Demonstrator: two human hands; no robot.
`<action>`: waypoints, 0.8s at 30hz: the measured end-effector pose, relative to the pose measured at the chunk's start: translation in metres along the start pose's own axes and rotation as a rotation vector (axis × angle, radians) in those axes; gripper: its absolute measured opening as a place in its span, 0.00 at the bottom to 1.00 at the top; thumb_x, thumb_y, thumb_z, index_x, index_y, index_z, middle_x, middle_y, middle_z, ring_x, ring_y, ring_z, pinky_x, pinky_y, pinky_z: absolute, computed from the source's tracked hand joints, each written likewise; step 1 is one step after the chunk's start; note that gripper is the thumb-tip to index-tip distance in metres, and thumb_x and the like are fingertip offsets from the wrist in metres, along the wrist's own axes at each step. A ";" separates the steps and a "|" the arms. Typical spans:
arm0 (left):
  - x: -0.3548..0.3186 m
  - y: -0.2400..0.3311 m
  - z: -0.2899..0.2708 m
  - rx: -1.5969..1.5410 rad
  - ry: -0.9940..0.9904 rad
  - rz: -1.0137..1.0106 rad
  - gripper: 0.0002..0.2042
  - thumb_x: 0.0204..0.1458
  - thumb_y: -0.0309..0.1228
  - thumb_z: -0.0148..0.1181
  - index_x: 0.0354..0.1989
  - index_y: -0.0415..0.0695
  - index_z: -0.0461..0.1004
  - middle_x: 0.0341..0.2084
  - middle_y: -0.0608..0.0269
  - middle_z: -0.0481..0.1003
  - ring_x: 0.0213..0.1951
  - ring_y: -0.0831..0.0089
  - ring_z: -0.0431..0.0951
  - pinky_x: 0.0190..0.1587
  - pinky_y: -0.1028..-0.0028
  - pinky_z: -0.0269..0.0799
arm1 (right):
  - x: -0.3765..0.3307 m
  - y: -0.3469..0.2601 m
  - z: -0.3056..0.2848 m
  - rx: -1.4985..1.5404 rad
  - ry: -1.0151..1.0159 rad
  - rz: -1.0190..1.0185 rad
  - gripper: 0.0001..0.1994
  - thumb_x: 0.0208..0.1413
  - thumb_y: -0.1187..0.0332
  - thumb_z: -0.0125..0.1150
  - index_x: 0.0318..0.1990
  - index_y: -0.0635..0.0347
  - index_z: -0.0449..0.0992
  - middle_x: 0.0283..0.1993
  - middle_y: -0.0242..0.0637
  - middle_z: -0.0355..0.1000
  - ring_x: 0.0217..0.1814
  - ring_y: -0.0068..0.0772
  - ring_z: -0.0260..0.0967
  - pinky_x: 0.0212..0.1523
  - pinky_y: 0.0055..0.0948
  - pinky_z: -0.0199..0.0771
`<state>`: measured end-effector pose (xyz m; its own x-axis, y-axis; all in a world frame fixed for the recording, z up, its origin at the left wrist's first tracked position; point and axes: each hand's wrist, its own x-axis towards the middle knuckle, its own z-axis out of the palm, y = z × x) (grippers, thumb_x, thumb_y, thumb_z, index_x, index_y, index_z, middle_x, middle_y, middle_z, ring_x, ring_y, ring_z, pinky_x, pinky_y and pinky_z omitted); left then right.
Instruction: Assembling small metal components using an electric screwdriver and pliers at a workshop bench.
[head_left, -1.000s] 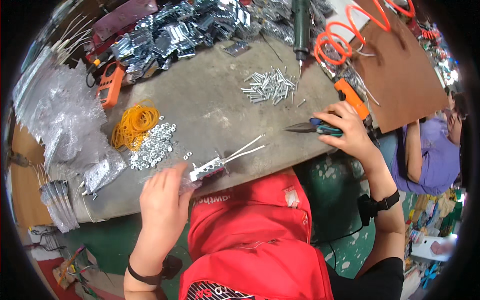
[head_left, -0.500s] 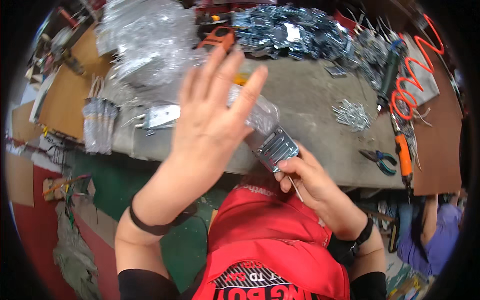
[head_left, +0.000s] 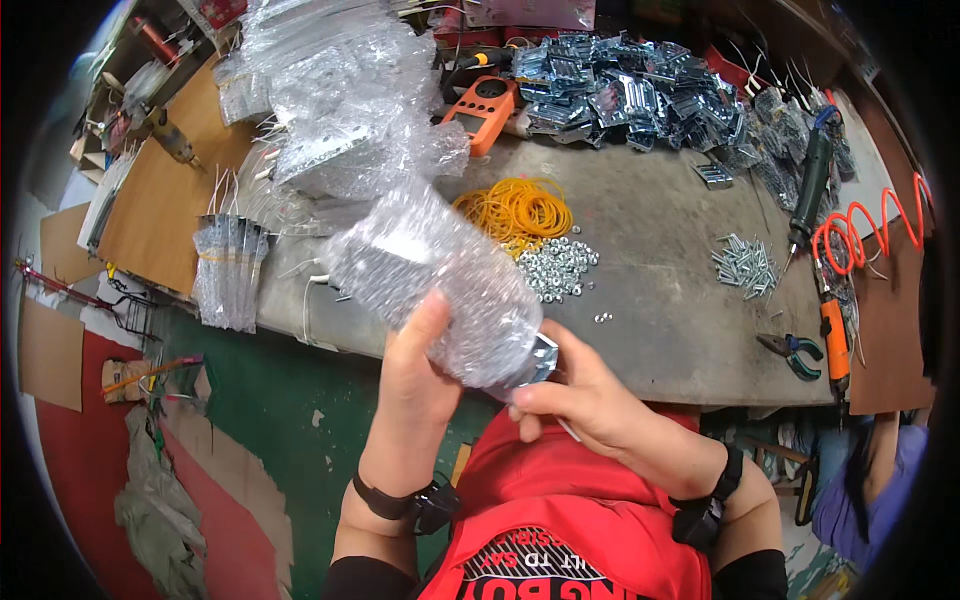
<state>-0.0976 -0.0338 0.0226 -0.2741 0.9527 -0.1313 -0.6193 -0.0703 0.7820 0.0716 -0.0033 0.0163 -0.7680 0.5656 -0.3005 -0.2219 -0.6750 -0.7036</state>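
Note:
A clear bubble-wrap bag (head_left: 440,275) is held tilted in front of me over the table's near edge. My left hand (head_left: 418,365) grips its lower left side, thumb on top and the other fingers hidden beneath. From the bag's lower right end sticks out the corner of a shiny metal plate (head_left: 543,360); the rest of it is hidden. My right hand (head_left: 590,400) pinches that corner between thumb and fingers. A thin white wire (head_left: 569,430) hangs below the right fingers.
Beyond the bag lie yellow rubber bands (head_left: 515,210) and small nuts (head_left: 555,268). Screws (head_left: 745,266), pliers (head_left: 792,355) and a power screwdriver (head_left: 812,185) lie right. Bubble-wrapped pieces (head_left: 340,110), an orange meter (head_left: 482,112) and metal brackets (head_left: 630,90) stand at the back.
My left hand has come down from a spread, raised pose and closed on the bag. Bubble wrap now covers most of the metal plate, whose slotted face showed before.

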 end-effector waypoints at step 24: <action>-0.019 0.027 -0.031 0.361 0.100 -0.051 0.26 0.46 0.35 0.59 0.53 0.34 0.66 0.36 0.54 0.75 0.36 0.64 0.79 0.40 0.66 0.76 | 0.110 -0.100 -0.077 -1.294 0.548 -0.435 0.10 0.51 0.66 0.64 0.33 0.65 0.80 0.32 0.38 0.77 0.33 0.24 0.73 0.35 0.27 0.71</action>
<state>-0.1318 -0.0635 0.0269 -0.3306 0.9176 -0.2208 -0.3395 0.1026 0.9350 0.0556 0.1627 0.0035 -0.3993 0.9127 0.0872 0.5364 0.3097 -0.7851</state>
